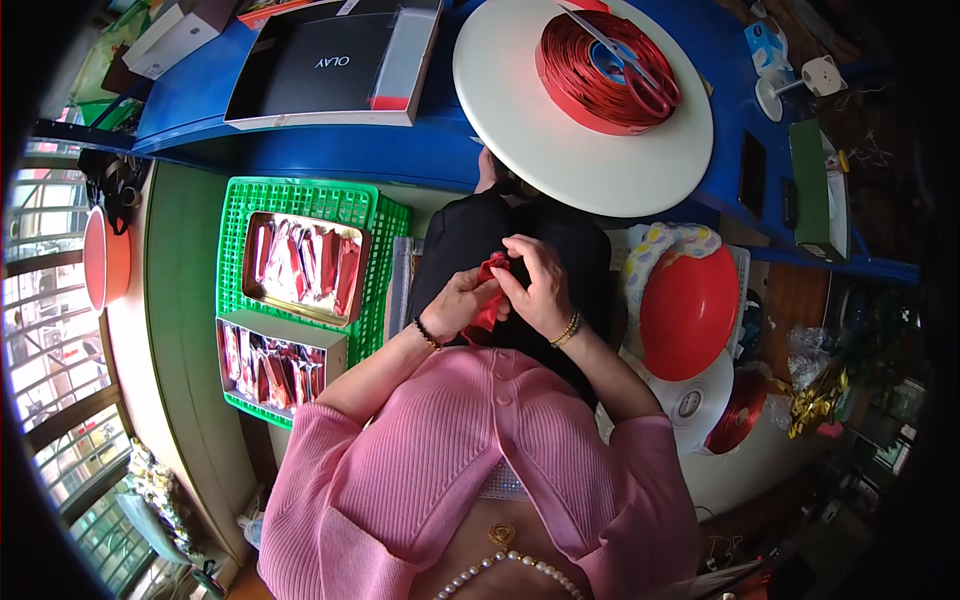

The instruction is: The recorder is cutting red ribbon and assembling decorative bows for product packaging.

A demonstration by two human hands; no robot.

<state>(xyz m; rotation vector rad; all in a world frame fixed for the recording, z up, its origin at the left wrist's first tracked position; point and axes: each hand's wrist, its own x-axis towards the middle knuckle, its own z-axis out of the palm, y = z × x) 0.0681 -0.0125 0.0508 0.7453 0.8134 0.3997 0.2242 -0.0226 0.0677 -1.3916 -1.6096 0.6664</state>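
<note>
Above my lap, my left hand (462, 303) and my right hand (537, 290) are close together on a red ribbon (486, 319). My left fingers are closed round it, and a loose length hangs below them. The right thumb and fingers pinch its upper part, where it looks gathered; fine detail there is too small to tell. Ahead, a large roll of red ribbon (580, 92) lies on a round white board (505, 130). Scissors (652, 95) with red handles rest on top of the roll.
To my left, a green plastic basket (380, 215) bears a tin (345, 318) and a box (330, 340) of red packed pieces. A black box (310, 65) lies on the blue table (190, 95). At my right are a red bowl (690, 310) and a white reel (705, 410).
</note>
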